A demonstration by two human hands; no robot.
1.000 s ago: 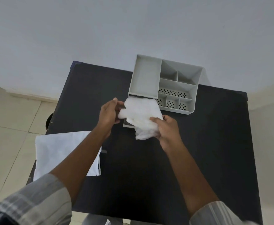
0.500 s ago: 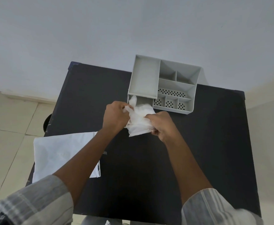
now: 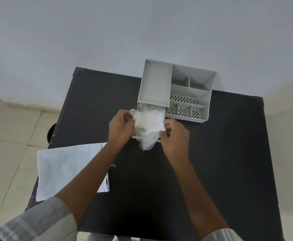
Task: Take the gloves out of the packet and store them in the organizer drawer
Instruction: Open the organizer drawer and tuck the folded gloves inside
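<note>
A bunch of thin translucent white gloves lies in and over the pulled-out drawer of the grey organizer. One end of the bunch droops over the drawer's front edge onto the table. My left hand pinches the gloves at their left side. My right hand grips them at the right. The white packet lies flat at the table's left edge, partly under my left forearm.
The organizer stands at the far edge of the black table, with several compartments, some perforated. A pale wall rises behind it. Tiled floor lies to the left, with a dark round object beside the table.
The gloves have gone from being held above the table into the open drawer. Both hands moved forward and down with them, bunching them together.
</note>
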